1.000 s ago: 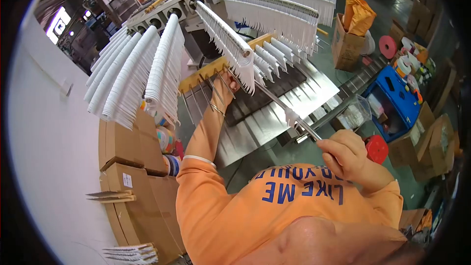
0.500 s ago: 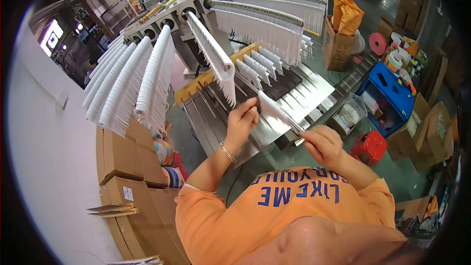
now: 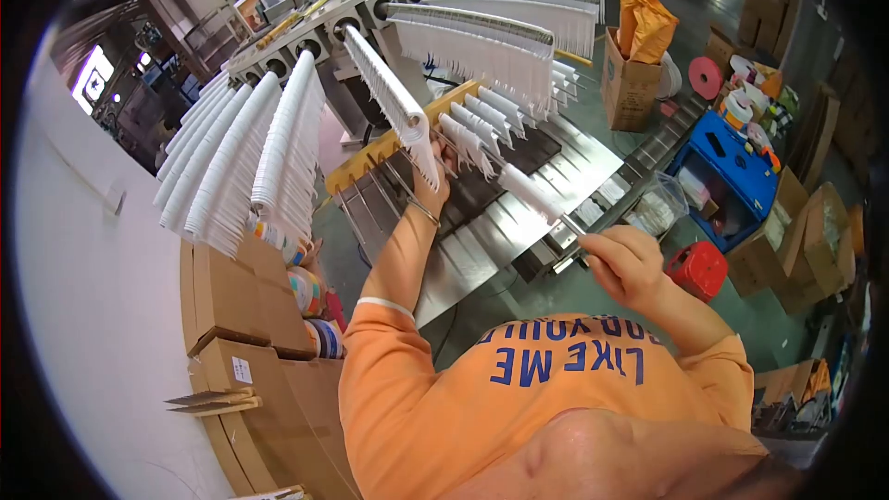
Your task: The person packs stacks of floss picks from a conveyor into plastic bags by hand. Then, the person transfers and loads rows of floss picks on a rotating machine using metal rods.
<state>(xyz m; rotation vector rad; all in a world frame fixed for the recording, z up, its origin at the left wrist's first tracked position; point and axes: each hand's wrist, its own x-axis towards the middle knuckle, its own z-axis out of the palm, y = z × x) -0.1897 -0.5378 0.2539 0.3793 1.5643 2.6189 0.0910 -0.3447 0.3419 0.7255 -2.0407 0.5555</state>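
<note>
My right hand (image 3: 626, 265) is closed on the near end of a thin metal rod (image 3: 573, 225). A white rolled or folded piece (image 3: 530, 193) sits around that rod, and its far end points toward a yellow toothed bar (image 3: 361, 165). My left hand (image 3: 439, 176) reaches forward beside the hanging row of white strips (image 3: 398, 98). Those strips partly cover its fingers, so I cannot make out their grip. Several white pieces (image 3: 483, 118) on thin rods stick out from the yellow bar, just right of my left hand.
A machine head (image 3: 319, 20) carries several rods of white strips fanning outward. Below lies a metal table (image 3: 472, 255). Cardboard boxes (image 3: 236, 296) are stacked at left. On the right are a red stool (image 3: 697, 273), a blue bin (image 3: 727, 181) and an open carton (image 3: 632, 88).
My left hand has moved forward and left, away from the white piece to the hanging strips. My right hand stays at the rod's near end, shifted slightly right.
</note>
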